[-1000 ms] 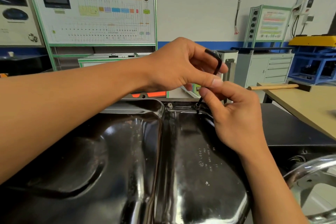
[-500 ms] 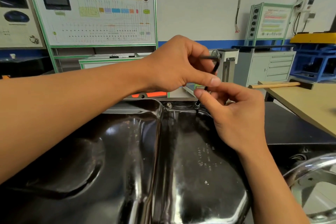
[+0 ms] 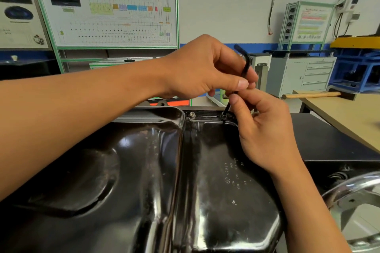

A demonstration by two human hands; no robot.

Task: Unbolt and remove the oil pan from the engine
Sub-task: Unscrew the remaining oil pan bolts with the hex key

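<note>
Near and centre: glossy black oil pan (image 3: pixel 144 170), outer face toward the camera, filling the lower half of the scene, its far rim toward the wall. On that far rim, two fasteners: a bare bolt (image 3: pixel 192 114), and just to its right a second bolt (image 3: pixel 223 114) with the tip of a black L-shaped hex key (image 3: pixel 245 63) set in its head. Key shaft close to upright, leaning slightly right; short arm at the top pointing left.

Reaching across from the left, the left hand (image 3: pixel 205 68), fingers curled, thumb and fingertips pinching the key just below its bend. Rising from the near right, the right hand (image 3: pixel 265 129), narrow, forefinger and thumb pinching the lower shaft just above the second bolt, other fingers loosely curled over the pan's far right corner. Both hands touching at the shaft.

Right of the pan: a flat black surface (image 3: pixel 329 139) and, nearer, part of a chrome ring (image 3: pixel 349 187). Far right: a tan table (image 3: pixel 349 117) with a wooden handle (image 3: pixel 312 95) lying along its far edge. Against the far wall: a green-framed diagram board (image 3: pixel 107 10) at left, a grey drawer cabinet (image 3: pixel 304 74) at right.
</note>
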